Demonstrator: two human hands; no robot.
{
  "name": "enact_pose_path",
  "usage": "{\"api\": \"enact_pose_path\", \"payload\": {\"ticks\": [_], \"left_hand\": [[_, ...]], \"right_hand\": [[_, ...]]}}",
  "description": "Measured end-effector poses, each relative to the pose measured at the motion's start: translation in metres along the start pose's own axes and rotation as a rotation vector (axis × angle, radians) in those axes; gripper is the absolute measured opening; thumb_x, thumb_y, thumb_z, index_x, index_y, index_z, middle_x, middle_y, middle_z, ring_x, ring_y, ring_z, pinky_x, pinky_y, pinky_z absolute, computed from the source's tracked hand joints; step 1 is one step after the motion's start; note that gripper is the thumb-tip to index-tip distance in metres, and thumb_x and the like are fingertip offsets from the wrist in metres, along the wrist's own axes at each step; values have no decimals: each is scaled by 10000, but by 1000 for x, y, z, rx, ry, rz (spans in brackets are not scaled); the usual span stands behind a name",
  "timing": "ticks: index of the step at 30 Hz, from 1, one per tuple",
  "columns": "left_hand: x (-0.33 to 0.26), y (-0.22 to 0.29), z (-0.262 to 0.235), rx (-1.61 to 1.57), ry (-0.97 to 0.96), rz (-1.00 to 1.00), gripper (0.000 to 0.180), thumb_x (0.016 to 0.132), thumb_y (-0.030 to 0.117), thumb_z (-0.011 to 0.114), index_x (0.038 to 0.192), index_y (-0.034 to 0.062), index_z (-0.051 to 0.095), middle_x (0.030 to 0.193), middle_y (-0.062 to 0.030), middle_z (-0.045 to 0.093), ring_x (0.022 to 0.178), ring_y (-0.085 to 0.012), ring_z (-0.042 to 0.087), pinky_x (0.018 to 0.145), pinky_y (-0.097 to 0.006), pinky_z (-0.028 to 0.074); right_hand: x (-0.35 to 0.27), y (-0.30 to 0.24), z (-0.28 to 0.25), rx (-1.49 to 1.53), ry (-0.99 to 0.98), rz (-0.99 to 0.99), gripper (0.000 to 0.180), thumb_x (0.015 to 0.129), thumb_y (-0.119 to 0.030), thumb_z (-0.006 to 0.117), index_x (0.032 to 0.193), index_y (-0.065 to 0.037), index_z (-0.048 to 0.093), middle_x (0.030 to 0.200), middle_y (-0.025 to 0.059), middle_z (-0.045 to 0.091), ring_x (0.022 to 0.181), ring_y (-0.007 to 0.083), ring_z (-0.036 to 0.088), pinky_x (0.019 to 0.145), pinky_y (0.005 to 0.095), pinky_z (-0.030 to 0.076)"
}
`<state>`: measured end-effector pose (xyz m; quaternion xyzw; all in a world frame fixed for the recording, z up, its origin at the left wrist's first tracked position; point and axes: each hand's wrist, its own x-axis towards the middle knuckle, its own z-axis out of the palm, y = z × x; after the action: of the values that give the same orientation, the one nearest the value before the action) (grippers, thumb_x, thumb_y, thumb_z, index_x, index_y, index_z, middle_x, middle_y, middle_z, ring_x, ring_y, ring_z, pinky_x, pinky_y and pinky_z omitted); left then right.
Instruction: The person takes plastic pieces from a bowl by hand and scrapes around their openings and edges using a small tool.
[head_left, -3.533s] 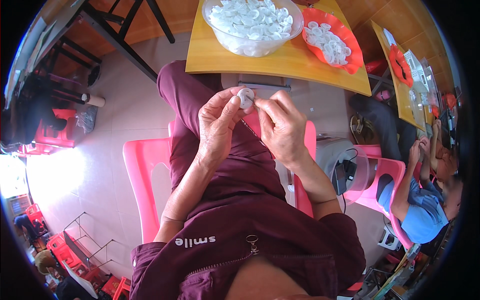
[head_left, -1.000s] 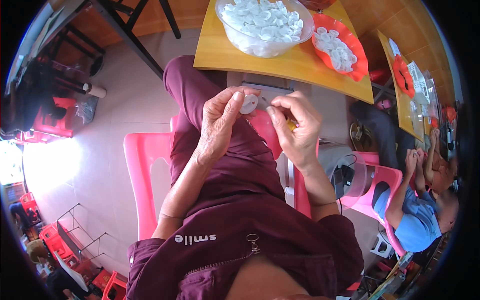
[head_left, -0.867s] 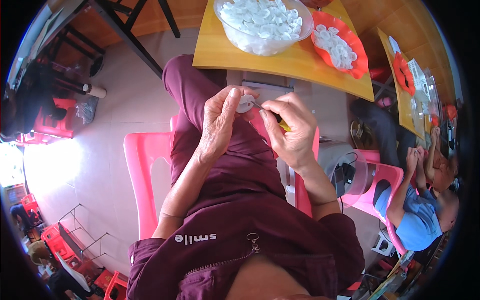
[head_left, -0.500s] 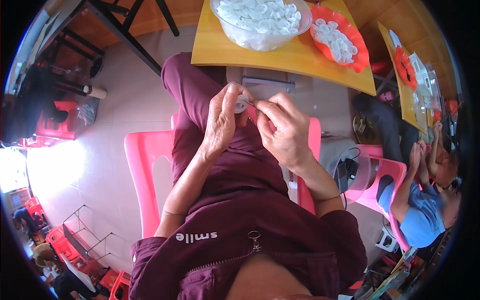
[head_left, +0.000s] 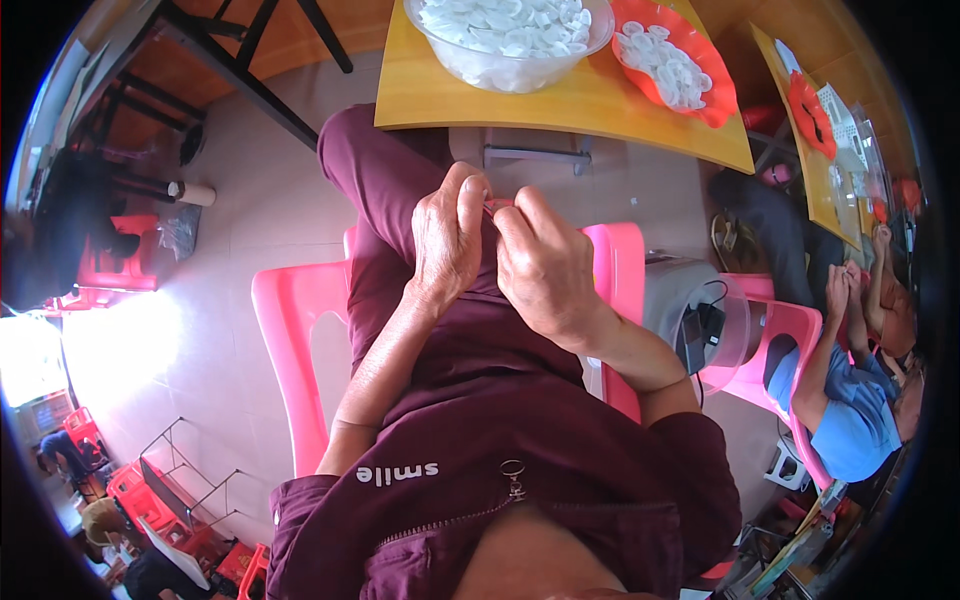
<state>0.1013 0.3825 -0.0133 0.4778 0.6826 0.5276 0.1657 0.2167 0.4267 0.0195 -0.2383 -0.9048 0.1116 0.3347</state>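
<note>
My two hands meet above my lap, in front of the yellow table (head_left: 590, 115). My left hand (head_left: 448, 238) is closed, its thumb and forefinger pinching a small round translucent plastic piece (head_left: 488, 206), of which only a sliver shows. Close on its right, my right hand (head_left: 545, 265) is closed too, fingertips pressed together at the piece. The thin metal tool it held half a second ago is mostly hidden by the fingers. A bit of red shows between the two sets of fingertips; I cannot tell what it is.
On the table stand a clear bowl (head_left: 510, 75) heaped with translucent pieces and a red wavy-edged dish (head_left: 722, 100) with several more. A pink chair (head_left: 285, 310) is under me. To the right are a clear tub (head_left: 735, 345), black adapters (head_left: 702, 328) and a seated person in blue (head_left: 850, 430).
My right hand has turned, its knuckles now facing up, and moved nearer the left. The round piece and the thin tool, plain before, are now largely covered by fingers. The view has shifted slightly.
</note>
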Motion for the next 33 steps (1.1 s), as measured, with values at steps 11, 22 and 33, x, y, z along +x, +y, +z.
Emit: {"api": "enact_pose_path", "payload": {"ticks": [11, 22, 33], "left_hand": [[1, -4, -2, 23, 43, 16, 252, 918, 169, 350, 734, 23, 438, 628, -132, 510, 550, -315, 514, 521, -359, 406], [0, -17, 2, 280, 68, 98, 294, 925, 223, 363, 708, 45, 448, 599, -164, 520, 562, -388, 522, 503, -438, 397], [-2, -16, 11, 333, 81, 44, 286, 932, 228, 377, 725, 53, 470, 613, -166, 553, 576, -385, 552, 499, -462, 421]], "right_hand": [[-3, 1, 6, 36, -48, -77, 129, 669, 29, 587, 742, -29, 497, 757, 82, 452, 610, 215, 541, 487, 325, 464], [-4, 0, 9, 105, -66, -29, 135, 649, 55, 579, 731, -4, 490, 729, 101, 459, 598, 239, 552, 489, 338, 468], [-3, 7, 8, 171, -154, 82, 118, 689, 66, 572, 707, -2, 477, 745, 128, 462, 587, 343, 522, 497, 424, 424]]}}
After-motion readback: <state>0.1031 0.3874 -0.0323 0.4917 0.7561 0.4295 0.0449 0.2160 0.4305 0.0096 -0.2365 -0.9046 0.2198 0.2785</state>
